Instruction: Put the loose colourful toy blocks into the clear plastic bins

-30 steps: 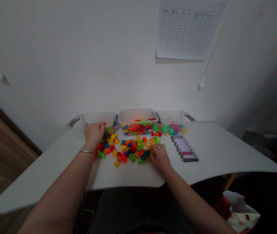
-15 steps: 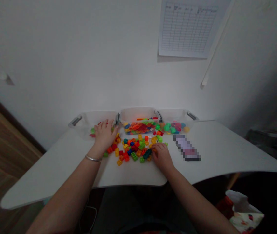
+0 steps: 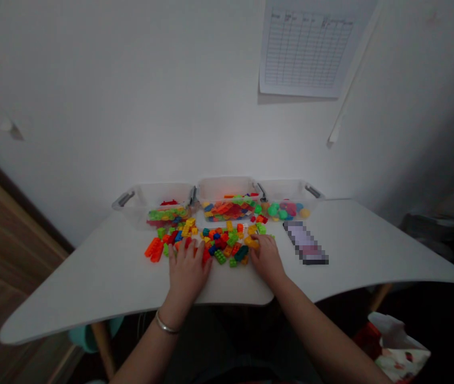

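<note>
Colourful toy bricks (image 3: 220,256) lie in a loose pile on the white table (image 3: 102,266). My left hand (image 3: 187,266) rests palm down on the front left part of the pile, its fingers spread over red and orange bricks. At the pile's right edge is my right hand (image 3: 265,258), fingers bent around a yellow brick (image 3: 251,242). Two long orange bricks (image 3: 154,249) lie left of my left hand.
Behind the pile stand three clear bins: the left bin (image 3: 162,192), the middle bin (image 3: 229,186) and the right bin (image 3: 286,189), each holding coloured pieces. A phone (image 3: 305,242) lies to the right. A bag (image 3: 400,346) is below the table.
My left hand has come back from the left bin toward the table's front edge and now lies on the bricks. My right hand has barely moved. The orange bricks at the left now show.
</note>
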Available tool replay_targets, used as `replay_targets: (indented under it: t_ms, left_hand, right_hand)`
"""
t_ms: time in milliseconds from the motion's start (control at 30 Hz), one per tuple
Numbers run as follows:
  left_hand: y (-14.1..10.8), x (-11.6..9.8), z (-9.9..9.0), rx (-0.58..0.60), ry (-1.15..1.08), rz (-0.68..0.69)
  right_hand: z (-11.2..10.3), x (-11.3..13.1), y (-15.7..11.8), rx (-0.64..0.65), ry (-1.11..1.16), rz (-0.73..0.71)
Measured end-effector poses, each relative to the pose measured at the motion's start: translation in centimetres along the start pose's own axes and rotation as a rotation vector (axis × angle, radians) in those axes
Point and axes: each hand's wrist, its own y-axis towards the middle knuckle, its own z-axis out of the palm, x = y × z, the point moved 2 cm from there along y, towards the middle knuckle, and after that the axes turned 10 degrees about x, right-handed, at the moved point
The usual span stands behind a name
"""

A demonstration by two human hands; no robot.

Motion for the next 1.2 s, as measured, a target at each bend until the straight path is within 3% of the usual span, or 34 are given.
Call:
replay_targets:
  t_ms: [133,400,633,800,1000,1200]
  left_hand:
    - [0.0,-0.3,1.1,0.037,0.012,0.013]
    - [0.1,-0.5,1.2,0.055,-0.038,0.042]
    - [0.0,-0.5,1.2,0.009,-0.056,0.066]
    - [-0.2,-0.5,1.0,-0.015,-0.048,0.103]
    - [-0.3,-0.4,1.1,-0.020,-0.054,0.097]
    - [-0.2,-0.4,1.4,-0.004,-0.075,0.105]
  right_hand:
    - [0.0,0.0,0.1,0.006,-0.014,0.003]
    - [0.5,-1.0,0.9,-0.060,0.061,0.058]
    - [-1.0,-2.4,5.6,-0.076,0.069,0.138]
    - [-0.7,-3.2,8.3,0.050,-0.062,0.263]
    - [0.5,-3.4,8.8,0.049,-0.242,0.268]
    - [0.6,-3.8,8.6,0.047,-0.269,0.250]
